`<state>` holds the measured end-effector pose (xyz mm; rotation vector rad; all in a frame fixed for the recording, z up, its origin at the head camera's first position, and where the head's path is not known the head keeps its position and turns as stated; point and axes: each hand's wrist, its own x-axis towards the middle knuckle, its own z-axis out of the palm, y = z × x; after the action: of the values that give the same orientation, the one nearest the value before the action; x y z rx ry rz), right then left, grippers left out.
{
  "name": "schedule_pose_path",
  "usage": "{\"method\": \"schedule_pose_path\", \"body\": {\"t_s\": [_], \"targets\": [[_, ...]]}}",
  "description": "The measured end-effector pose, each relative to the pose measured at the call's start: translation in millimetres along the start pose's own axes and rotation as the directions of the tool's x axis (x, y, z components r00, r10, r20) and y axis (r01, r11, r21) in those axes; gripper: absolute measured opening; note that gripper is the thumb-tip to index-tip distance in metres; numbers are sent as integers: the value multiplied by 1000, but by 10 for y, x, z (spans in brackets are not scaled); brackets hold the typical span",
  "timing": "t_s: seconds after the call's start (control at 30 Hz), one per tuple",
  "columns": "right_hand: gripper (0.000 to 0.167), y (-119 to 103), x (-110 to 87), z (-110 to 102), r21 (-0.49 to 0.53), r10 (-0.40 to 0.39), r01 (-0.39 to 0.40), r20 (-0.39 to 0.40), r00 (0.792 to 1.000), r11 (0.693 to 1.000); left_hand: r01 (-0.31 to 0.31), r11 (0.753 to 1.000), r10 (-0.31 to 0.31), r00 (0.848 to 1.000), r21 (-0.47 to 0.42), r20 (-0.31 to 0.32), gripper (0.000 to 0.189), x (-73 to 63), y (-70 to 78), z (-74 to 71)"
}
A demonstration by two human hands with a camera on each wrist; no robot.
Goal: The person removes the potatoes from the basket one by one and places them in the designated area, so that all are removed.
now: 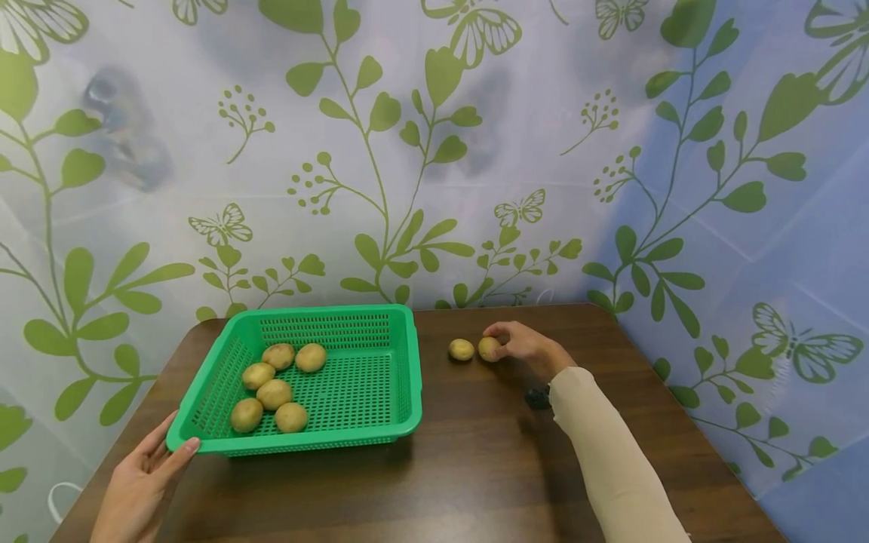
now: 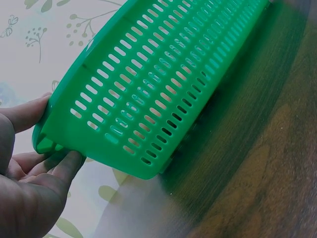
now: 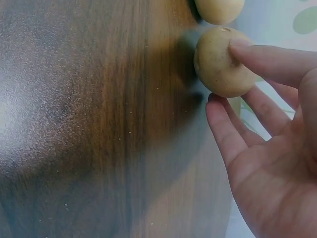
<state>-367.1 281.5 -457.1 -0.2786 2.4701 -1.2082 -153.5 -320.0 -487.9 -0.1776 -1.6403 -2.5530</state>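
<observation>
My left hand [image 1: 141,483] grips the near left corner of a green plastic basket [image 1: 408,377], thumb on top of the rim and fingers beneath it, as the left wrist view shows. Several potatoes [image 1: 274,394] lie in the basket's left half. Out to the right, my right hand [image 1: 524,343] pinches a potato [image 3: 223,64] between thumb and fingers, over the far part of the table. Just left of it, a second potato [image 1: 461,349] rests on the wood.
The dark brown wooden table [image 1: 462,483] carries everything. Behind it hangs a pale sheet [image 1: 407,151] printed with green leaves and butterflies, reaching down to the table's back edge. A small black object [image 1: 538,397] shows at the right wrist.
</observation>
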Motion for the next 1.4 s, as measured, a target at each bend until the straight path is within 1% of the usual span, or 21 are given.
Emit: {"method": "schedule_pose_path", "body": {"t_s": [0.1, 0.27, 0.33, 0.4, 0.53, 0.63, 0.73, 0.77, 0.87, 0.93, 0.97, 1.0, 1.07, 1.1, 1.17, 1.23, 1.3, 1.33, 1.4], "targets": [[55, -13, -15, -1, 20, 10, -10, 5, 1000, 1000, 22, 1000, -22, 1000, -2, -14, 55, -7, -5, -4], [52, -34, -50, -8, 79, 44, -45, 18, 999, 996, 51, 998, -50, 998, 23, -32, 54, -10, 2, -13], [53, -45, -64, -23, 101, 60, -62, 20, 998, 993, 44, 999, -44, 999, 28, -28, 54, -2, 5, -9], [53, -58, -70, -45, 98, 61, -63, 24, 998, 993, 35, 999, -35, 999, 31, -24, 55, 7, 6, -3], [52, -93, -61, -106, 2, -10, 9, 48, 999, 1000, 27, 999, -26, 999, 37, -25, 55, 18, 8, 6], [49, -115, -56, -138, -89, -62, 68, 66, 996, 994, 28, 999, -27, 999, 41, -25, 55, 14, 3, -2], [48, -149, -66, -151, -113, -69, 76, 62, 996, 991, 28, 999, -27, 999, 44, -25, 55, 8, 0, -15], [49, -163, -75, -150, -96, -54, 59, 58, 997, 994, 29, 999, -28, 999, 46, -25, 55, 6, 1, -17], [55, -218, -115, -141, 15, 23, -24, 53, 998, 1000, 30, 998, -28, 999, 61, -30, 55, 9, 4, -15], [56, -261, -142, -134, 44, 39, -42, 56, 998, 998, 31, 997, -28, 999, 75, -35, 55, 12, 1, -15], [56, -285, -162, -127, 86, 70, -74, 56, 996, 993, 31, 996, -28, 999, 80, -36, 55, 12, -1, -15], [55, -307, -173, -123, 90, 69, -74, 59, 996, 993, 32, 996, -29, 999, 86, -39, 55, 13, -3, -18], [52, -342, -179, -127, 22, 27, -29, 65, 997, 999, 43, 995, -39, 998, 91, -44, 54, 14, -10, -27], [51, -354, -173, -132, -22, -6, 8, 71, 997, 1000, 47, 995, -43, 998, 92, -45, 54, 14, -11, -30], [50, -386, -177, -136, -31, -16, 19, 81, 997, 999, 54, 994, -49, 998, 94, -48, 54, 16, -10, -35], [48, -414, -165, -144, -100, -63, 72, 87, 994, 992, 61, 993, -57, 997, 98, -50, 53, 19, -10, -40], [48, -448, -163, -140, -98, -76, 86, 97, 992, 991, 67, 993, -61, 997, 101, -53, 54, 21, -10, -44], [48, -473, -165, -136, -93, -75, 84, 101, 992, 992, 74, 992, -68, 996, 105, -57, 56, 22, -10, -46], [46, -514, -139, -132, -147, -113, 129, 114, 987, 981, 91, 989, -84, 994, 116, -66, 64, 24, -7, -47]]}}
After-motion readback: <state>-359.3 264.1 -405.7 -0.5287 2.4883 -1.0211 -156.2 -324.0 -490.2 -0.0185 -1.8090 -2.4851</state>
